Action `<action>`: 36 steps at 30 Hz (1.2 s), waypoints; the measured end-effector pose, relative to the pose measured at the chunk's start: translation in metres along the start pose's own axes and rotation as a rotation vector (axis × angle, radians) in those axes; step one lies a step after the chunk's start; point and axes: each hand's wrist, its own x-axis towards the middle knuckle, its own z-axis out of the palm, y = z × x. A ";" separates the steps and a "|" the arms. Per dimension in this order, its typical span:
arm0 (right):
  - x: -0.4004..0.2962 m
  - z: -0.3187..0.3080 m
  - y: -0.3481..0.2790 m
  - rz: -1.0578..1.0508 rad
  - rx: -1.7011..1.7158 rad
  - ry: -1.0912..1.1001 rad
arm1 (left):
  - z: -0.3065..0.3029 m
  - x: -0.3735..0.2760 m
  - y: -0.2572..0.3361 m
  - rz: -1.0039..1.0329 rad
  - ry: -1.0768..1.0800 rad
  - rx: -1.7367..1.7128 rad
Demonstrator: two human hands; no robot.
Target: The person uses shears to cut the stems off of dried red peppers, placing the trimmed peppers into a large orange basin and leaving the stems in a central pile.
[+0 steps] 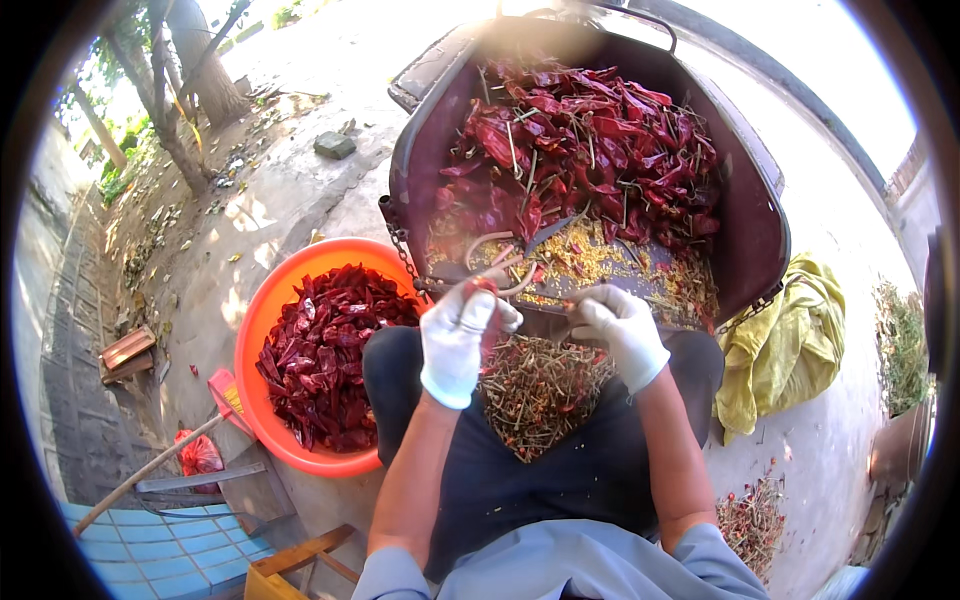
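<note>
My left hand, in a white glove, grips a dried red chili pepper that is partly hidden by the fingers. My right hand, also gloved, pinches a small reddish bit at its fingertips. Both hands are above my lap, at the front lip of a dark metal cart bed. Inside it lies a heap of dried red chilies with stems. Loose yellow seeds and scissors with pale handles lie on its floor near my hands. Between my knees is a pile of cut stems.
An orange basin of dried chilies stands left of my knee. Beside it are a long wooden handle, a red plastic bag and a wooden stool. A yellow-green sack and scattered stems lie to the right.
</note>
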 end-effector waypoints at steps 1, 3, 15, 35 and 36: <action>0.001 -0.001 -0.002 -0.138 -0.379 -0.030 | -0.007 0.009 0.004 0.057 -0.034 -0.046; 0.015 0.001 0.005 -0.278 -0.551 0.066 | -0.010 0.025 0.022 0.087 0.018 -0.126; 0.170 0.098 0.004 -0.790 -1.617 -0.040 | -0.036 0.056 0.014 -0.047 0.070 -0.389; 0.098 -0.063 0.009 -0.215 -0.787 0.542 | -0.002 0.053 -0.001 -0.144 0.019 -0.142; 0.098 -0.069 0.011 -0.217 -0.626 0.520 | 0.001 0.054 -0.005 -0.165 0.006 -0.116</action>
